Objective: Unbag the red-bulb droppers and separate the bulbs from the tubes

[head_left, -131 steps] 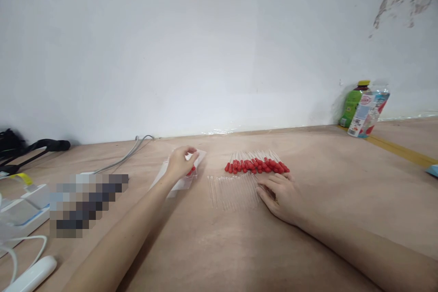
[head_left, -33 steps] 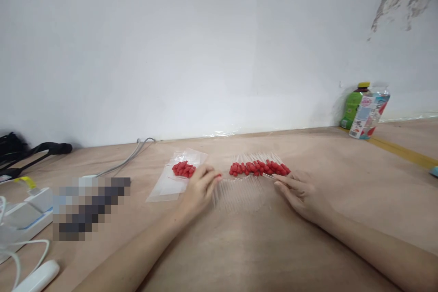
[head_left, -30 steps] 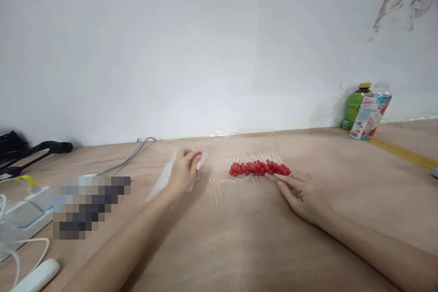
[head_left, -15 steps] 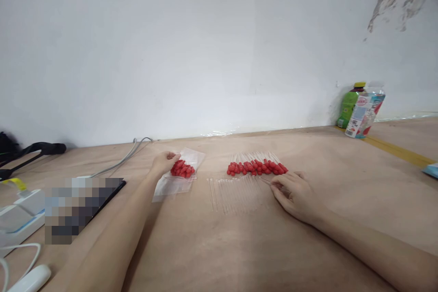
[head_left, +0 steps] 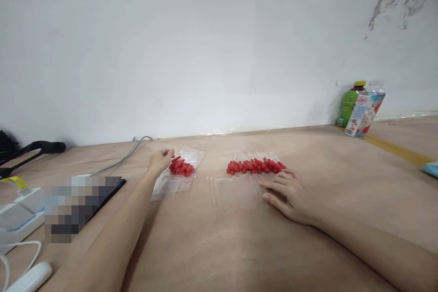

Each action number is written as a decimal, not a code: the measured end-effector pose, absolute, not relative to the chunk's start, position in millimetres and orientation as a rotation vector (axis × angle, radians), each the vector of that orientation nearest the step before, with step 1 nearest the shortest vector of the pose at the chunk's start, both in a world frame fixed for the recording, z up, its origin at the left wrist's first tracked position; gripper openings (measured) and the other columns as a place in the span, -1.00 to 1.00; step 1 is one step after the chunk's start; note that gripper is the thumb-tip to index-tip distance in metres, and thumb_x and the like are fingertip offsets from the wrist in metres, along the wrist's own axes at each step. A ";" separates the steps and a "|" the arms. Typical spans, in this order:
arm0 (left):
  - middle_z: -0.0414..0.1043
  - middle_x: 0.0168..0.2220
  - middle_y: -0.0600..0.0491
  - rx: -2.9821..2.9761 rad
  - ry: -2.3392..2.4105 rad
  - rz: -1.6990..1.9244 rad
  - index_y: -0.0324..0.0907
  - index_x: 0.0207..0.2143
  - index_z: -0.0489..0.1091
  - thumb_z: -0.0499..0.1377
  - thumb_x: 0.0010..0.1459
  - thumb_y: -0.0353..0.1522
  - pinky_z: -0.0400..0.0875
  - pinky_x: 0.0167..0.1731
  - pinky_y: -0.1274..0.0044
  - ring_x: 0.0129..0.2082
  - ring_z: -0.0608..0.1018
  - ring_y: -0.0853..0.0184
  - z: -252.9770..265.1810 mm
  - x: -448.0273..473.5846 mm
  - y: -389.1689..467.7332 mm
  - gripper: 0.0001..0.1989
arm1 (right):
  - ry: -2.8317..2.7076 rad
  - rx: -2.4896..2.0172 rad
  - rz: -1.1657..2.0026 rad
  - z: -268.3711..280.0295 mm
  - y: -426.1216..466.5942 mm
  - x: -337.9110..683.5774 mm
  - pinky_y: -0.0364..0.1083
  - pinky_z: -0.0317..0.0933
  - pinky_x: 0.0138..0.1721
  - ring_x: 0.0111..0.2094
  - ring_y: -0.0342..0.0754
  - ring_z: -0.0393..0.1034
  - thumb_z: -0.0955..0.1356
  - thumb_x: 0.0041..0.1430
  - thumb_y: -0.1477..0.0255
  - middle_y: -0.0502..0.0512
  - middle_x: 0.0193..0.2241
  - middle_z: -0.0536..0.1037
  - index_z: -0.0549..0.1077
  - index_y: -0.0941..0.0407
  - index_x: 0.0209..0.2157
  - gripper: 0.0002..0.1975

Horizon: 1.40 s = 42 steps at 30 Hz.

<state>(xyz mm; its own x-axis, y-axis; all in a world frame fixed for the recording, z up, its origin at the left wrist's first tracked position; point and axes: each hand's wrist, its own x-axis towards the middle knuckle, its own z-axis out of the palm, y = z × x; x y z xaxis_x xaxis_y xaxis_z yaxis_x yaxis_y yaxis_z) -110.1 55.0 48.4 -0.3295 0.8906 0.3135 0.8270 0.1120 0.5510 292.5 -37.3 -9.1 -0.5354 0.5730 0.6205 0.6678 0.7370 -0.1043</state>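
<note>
My left hand (head_left: 161, 160) is at the left edge of a pile of small red rubber-looking bulbs (head_left: 182, 168), which lie on a clear plastic bag (head_left: 173, 185). Its thumb and fingers are pinched together. One bulb sticks out just below the fingertips; whether they hold it, I cannot tell. My right hand (head_left: 285, 196) rests low over the table, fingers apart, its fingertips beside the right end of a row of thin clear tubes (head_left: 236, 194). Behind those tubes lies a row of pale thin tubes with red bulbs (head_left: 255, 165) on their near ends.
Two drink bottles (head_left: 361, 109) stand against the wall at the right. On the left are a phone-like dark slab (head_left: 116, 187), partly blurred out, a white power strip (head_left: 20, 219) and a grey cable (head_left: 126, 157). Yellow tape (head_left: 397, 149) crosses the table at the right.
My left hand has drawn back slightly left and up from the red pile, and a bulb now sticks out there. My right hand's fingers have spread from a pinch around a clear tube.
</note>
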 end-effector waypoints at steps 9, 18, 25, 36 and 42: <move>0.50 -0.32 -0.04 1.960 2.237 1.076 -0.26 -0.31 0.41 -0.04 0.06 -0.22 0.31 -0.33 0.53 -0.30 0.50 0.24 57.2 -84.2 48.5 -0.65 | -2.325 -0.949 -0.091 -9.8 -37.6 292.5 0.03 0.13 -0.13 -0.27 -0.05 0.31 0.19 0.18 0.32 0.12 -0.26 0.49 0.31 0.09 -0.02 -0.66; 0.43 -0.35 0.01 2.589 1.650 0.909 -0.17 -0.42 0.39 0.15 -0.04 -0.15 0.27 -0.22 0.45 -0.26 0.42 0.24 37.5 38.7 14.6 -0.73 | -2.318 -0.983 -0.073 -12.3 -35.0 294.3 0.02 0.17 -0.13 -0.22 -0.03 0.31 0.15 0.21 0.33 0.14 -0.25 0.47 0.21 0.11 0.06 -0.61; 0.36 -0.46 0.01 2.643 1.788 0.855 -0.19 -0.56 0.33 0.11 0.01 -0.15 0.25 -0.32 0.45 -0.33 0.41 0.23 32.6 62.7 17.6 -0.71 | -2.267 -0.992 -0.081 -13.8 -34.1 293.4 0.03 0.17 -0.14 -0.25 -0.03 0.32 0.16 0.20 0.34 0.13 -0.31 0.47 0.24 0.13 0.01 -0.63; 0.31 -0.35 0.05 2.541 1.565 1.235 -0.18 -0.39 0.29 0.02 0.15 -0.31 0.25 -0.22 0.48 -0.25 0.37 0.32 16.7 33.5 -18.6 -0.86 | -2.086 -0.941 -0.347 -21.0 -29.8 292.7 0.08 0.12 -0.02 0.02 0.07 0.16 0.23 0.13 0.33 0.25 0.03 0.25 0.14 0.13 0.09 -0.52; 0.33 -0.33 0.04 2.555 1.383 1.198 -0.17 -0.34 0.30 0.04 0.15 -0.33 0.24 -0.24 0.45 -0.26 0.36 0.31 3.6 24.9 -49.0 -0.89 | -2.154 -0.778 -0.469 -11.1 -26.0 269.8 0.12 0.06 0.00 0.03 0.10 0.14 0.28 0.08 0.27 0.26 0.02 0.28 0.15 0.14 0.10 -0.44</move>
<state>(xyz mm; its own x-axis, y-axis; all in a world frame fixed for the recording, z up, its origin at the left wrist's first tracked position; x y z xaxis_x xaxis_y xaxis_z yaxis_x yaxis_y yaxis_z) 24.9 -49.0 3.6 0.3222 0.7149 0.6206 0.7160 -0.6129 0.3343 269.8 -26.0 -11.1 -0.5064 0.3749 0.7765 0.6638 0.7443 0.0735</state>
